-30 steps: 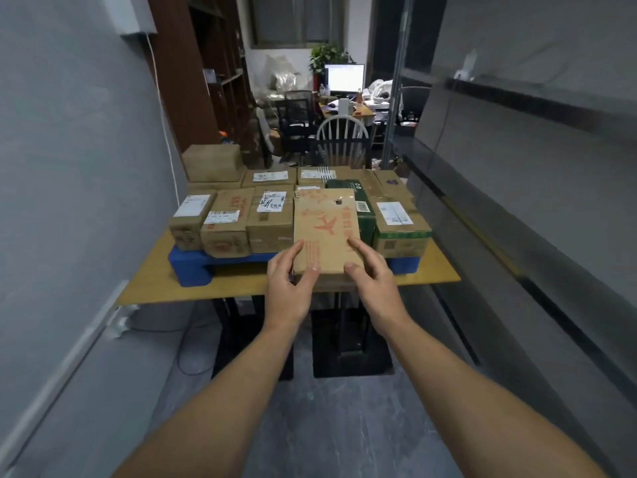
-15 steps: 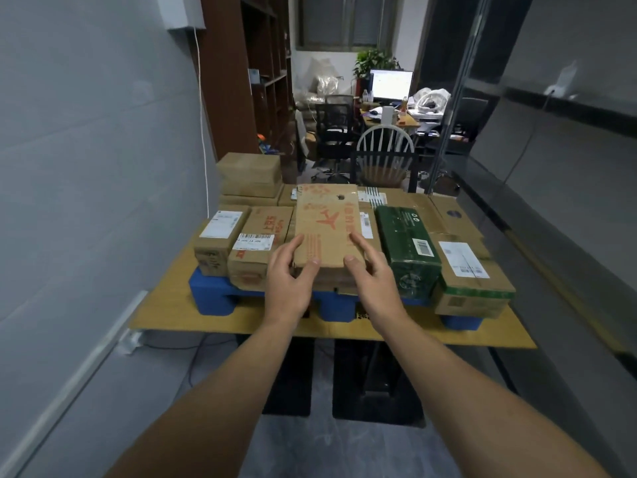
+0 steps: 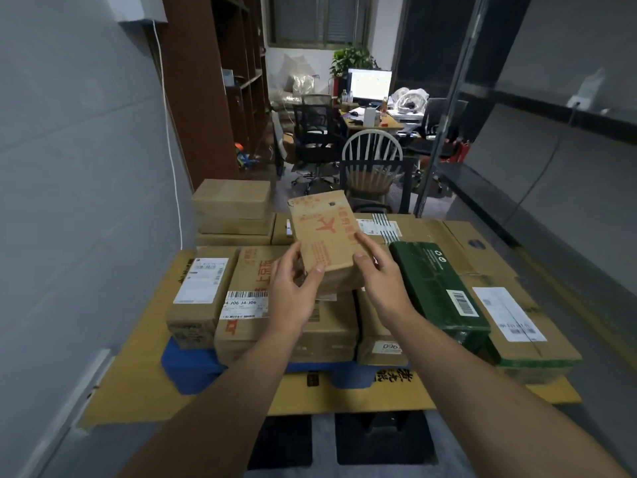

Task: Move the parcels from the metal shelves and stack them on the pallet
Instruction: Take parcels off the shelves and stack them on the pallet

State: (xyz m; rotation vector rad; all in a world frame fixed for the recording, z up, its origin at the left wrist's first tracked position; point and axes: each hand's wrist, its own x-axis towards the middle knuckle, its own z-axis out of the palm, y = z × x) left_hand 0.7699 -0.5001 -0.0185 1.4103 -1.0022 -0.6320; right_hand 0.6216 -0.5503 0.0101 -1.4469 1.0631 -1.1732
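Head view: the blue pallet (image 3: 193, 370) is covered by parcels (image 3: 241, 305). Above its middle, a red-printed parcel (image 3: 325, 236) is held tilted, its near end clasped by left grip (image 3: 293, 291) and right grip (image 3: 382, 281); it should be levelled before release.

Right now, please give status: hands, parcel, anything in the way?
Left hand and right hand both grip the red-printed parcel, tilted over the boxes. Not yet flat. Green parcel close at right, blue pallet crowded.
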